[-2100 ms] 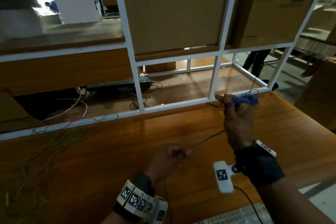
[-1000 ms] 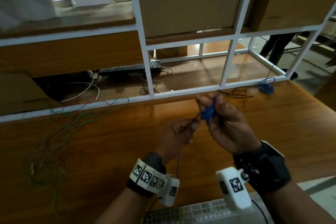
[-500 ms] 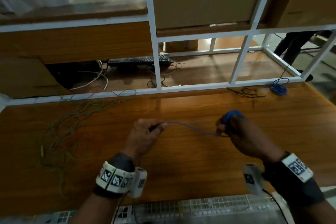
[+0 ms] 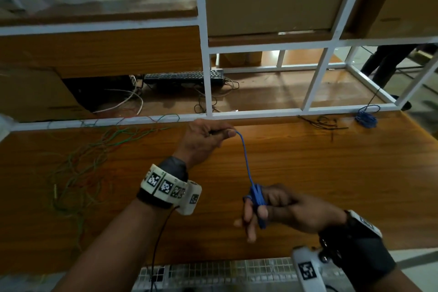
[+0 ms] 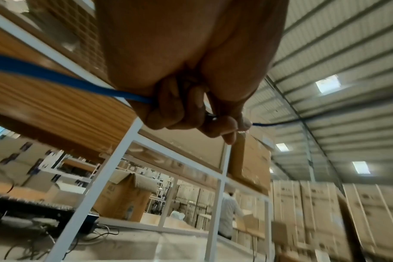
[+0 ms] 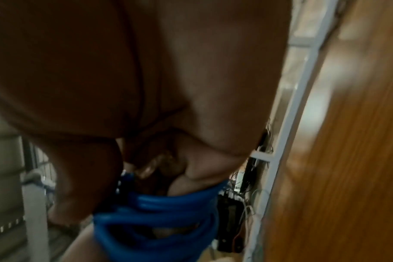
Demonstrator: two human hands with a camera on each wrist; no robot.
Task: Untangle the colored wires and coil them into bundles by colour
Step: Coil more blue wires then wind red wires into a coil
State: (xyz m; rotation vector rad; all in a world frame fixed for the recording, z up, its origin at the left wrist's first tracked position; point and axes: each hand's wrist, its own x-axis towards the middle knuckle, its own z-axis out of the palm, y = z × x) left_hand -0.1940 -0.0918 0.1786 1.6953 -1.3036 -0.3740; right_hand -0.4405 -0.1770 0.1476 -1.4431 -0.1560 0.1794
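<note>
A blue wire (image 4: 246, 163) runs taut from my left hand (image 4: 208, 136) down to my right hand (image 4: 265, 206). The left hand, near the desk's far edge, pinches the wire (image 5: 132, 96) between thumb and curled fingers (image 5: 191, 113). The right hand, near the front edge, has several blue turns (image 4: 257, 195) wound round its fingers, with the thumb pressed on them. The right wrist view shows the same blue coil (image 6: 159, 209) around the fingers. A tangle of green and red wires (image 4: 80, 161) lies on the desk at the left. A finished blue bundle (image 4: 366, 119) sits at the far right.
The wooden desk (image 4: 308, 173) ends at a white metal frame (image 4: 208, 92) along its far edge. Loose black wires (image 4: 324, 123) lie beside the blue bundle. A keyboard (image 4: 183, 76) and cables lie beyond the frame. A person's legs (image 4: 384, 64) stand at the far right.
The left hand has moved away toward the frame and the right hand has come back toward the front edge, so the blue wire now slants between them. More turns sit on the right fingers.
</note>
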